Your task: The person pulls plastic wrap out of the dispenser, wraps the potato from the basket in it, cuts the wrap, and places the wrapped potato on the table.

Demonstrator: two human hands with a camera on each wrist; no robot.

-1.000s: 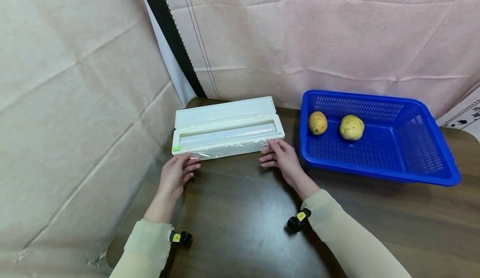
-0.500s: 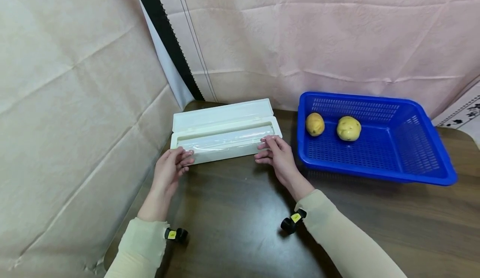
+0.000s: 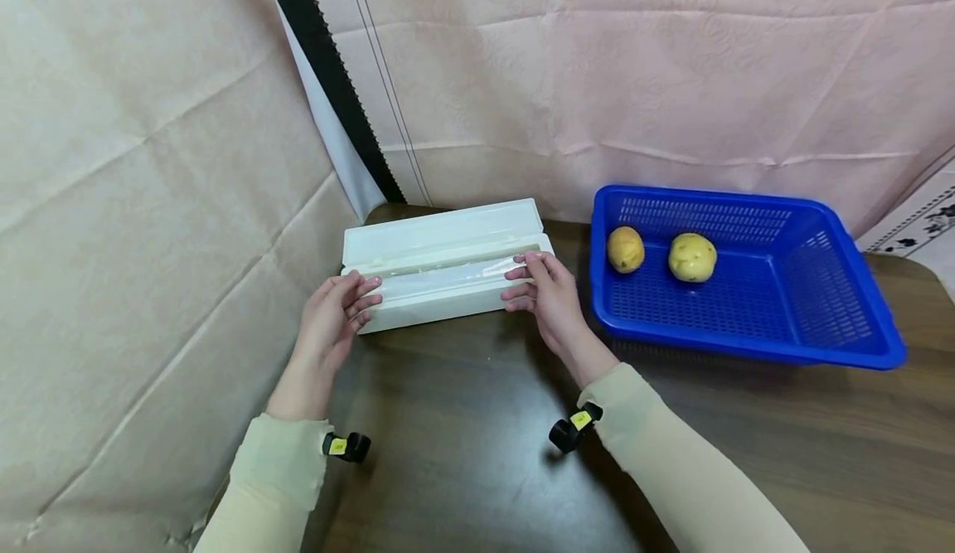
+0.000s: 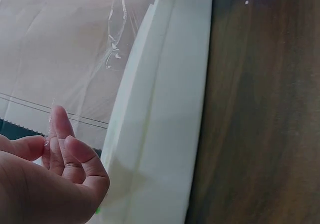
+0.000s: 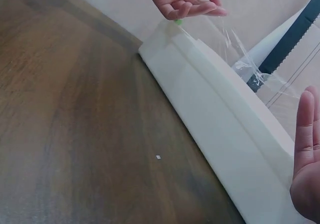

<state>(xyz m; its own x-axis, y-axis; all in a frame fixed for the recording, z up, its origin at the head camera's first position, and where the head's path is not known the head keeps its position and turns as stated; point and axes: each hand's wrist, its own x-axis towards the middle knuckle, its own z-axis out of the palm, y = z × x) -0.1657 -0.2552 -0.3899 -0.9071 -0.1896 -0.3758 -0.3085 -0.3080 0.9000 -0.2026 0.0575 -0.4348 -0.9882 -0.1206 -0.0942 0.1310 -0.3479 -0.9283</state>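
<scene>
A white cling film dispenser box (image 3: 440, 314) lies on the table with its long lid (image 3: 443, 228) raised at the back. Clear cling film (image 3: 448, 281) stretches above its front part, and the wrinkled sheet of film (image 4: 114, 53) shows in the left wrist view. My left hand (image 3: 328, 317) pinches the film's left end between thumb and index finger, the other fingers loose. At the opposite end, my right hand (image 3: 554, 300) pinches the film's right corner. In the right wrist view that hand (image 5: 307, 164) is partly cut off. A small green piece (image 5: 178, 21) sits at the box's left end.
Right of the box stands a blue plastic basket (image 3: 791, 288) holding two yellowish potato-like items (image 3: 692, 257). Pale fabric (image 3: 634, 80) hangs behind and at the left of the brown wooden table (image 3: 462, 437). Both wrists carry small black cameras.
Both hands have risen and moved slightly back, bringing the cling film's pinched edge from the box's front edge up over its opening. The basket and its contents stay put.
</scene>
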